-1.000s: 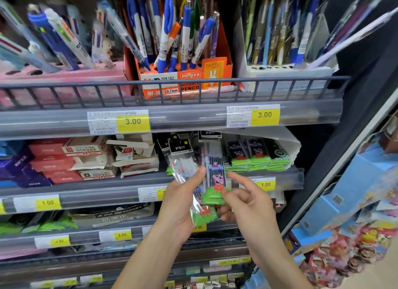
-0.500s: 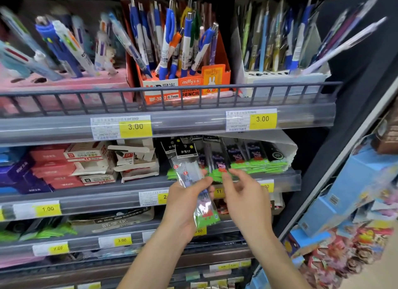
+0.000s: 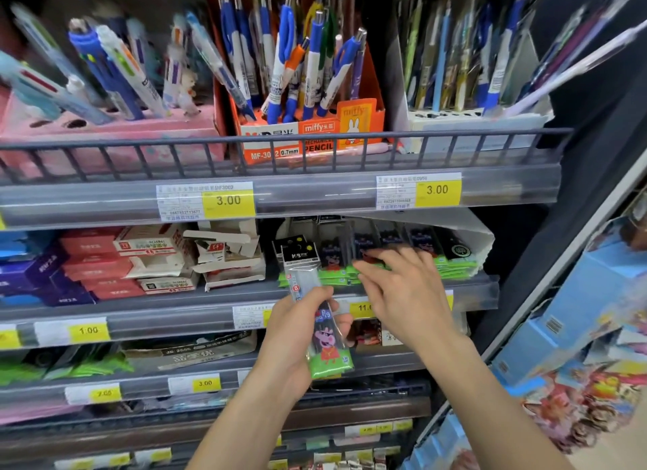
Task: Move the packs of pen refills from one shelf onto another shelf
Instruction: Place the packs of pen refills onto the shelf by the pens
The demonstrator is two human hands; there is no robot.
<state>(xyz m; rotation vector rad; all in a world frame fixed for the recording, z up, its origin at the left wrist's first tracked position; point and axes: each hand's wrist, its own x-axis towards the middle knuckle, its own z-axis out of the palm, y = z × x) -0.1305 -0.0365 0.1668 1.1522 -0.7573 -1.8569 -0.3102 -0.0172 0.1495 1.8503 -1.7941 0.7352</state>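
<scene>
Refill packs (image 3: pixel 451 266) lie just ahead of right hand (image 3: pixel 402 287), fingers spread, nothing held; long axis fwd. Packs (image 3: pixel 324 333) gripped upright by left hand (image 3: pixel 297 343).

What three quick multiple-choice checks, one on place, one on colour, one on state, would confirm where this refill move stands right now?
1. Where is the right hand?
A. at the refill packs on the shelf
B. at the top pens
C. hanging idle

2. The price tags show numbers on:
A. red
B. yellow
C. blue

3. The left hand is:
A. empty
B. pressing a box
C. gripping held packs

Answers: 1 A, fingers reach the green-edged stack; 2 B, yellow panels; 3 C, fingers curl round them.
</scene>
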